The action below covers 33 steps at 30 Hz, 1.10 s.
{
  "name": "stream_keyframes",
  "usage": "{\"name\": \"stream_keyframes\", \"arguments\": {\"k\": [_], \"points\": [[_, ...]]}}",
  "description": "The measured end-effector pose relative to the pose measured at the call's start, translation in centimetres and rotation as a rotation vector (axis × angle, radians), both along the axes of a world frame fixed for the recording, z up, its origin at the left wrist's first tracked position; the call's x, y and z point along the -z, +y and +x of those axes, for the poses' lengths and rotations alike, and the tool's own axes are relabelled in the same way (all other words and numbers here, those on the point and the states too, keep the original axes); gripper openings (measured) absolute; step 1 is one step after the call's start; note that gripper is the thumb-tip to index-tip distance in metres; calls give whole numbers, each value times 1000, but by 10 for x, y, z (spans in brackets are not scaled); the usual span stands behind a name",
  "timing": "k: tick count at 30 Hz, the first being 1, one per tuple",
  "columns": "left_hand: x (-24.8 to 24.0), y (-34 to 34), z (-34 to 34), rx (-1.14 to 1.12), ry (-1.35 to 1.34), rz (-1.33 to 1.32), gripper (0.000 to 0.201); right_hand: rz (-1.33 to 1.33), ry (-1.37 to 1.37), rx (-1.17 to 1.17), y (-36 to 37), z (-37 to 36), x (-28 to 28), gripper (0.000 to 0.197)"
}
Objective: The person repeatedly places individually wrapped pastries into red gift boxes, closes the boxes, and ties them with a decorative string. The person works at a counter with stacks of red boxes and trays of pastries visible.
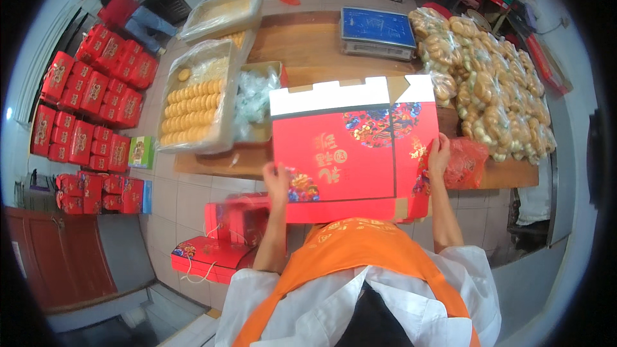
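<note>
A large red cardboard gift box (334,173) with gold characters, floral patches and white top flaps stands before me at the near table edge. It looks partly unfolded, its flaps sticking up at the far side. My left hand (277,183) is closed on its left edge near the lower corner. On the opposite side, my right hand (439,155) grips the right edge, thumb and fingers against the board. Right beside that hand lies a crumpled red plastic bag (466,162).
The wooden table (295,38) bears a tray of round pastries (193,112), a bin of wrapped pieces (256,99), a blue-topped scale (378,29) and bagged buns (488,83). Red boxes (215,254) stand on the floor; more are stacked left (83,112). A person (132,16) bends far left.
</note>
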<state>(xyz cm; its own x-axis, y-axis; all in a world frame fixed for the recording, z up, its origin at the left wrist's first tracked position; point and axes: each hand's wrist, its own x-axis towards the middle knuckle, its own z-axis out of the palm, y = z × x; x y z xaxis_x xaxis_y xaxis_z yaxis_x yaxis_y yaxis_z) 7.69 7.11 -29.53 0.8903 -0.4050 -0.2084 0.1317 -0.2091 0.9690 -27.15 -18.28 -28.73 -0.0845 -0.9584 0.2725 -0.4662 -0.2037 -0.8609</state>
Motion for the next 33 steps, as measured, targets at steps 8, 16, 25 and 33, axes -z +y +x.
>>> {"name": "stream_keyframes", "arguments": {"k": [8,16,25,33], "points": [[8,0,30,67,424,47,31,506,-321,-22,-46,-21,38,28],[17,-12,18,-104,354,3,40,430,-55,-62,-46,-42,70,36],[-105,-9,33,-25,19,-291,13,110,-285,-86,-11,-2,-103,43],[-175,-5,-12,-87,-952,-573,17,-150,-589,-95,-69,35,-231,64]]}}
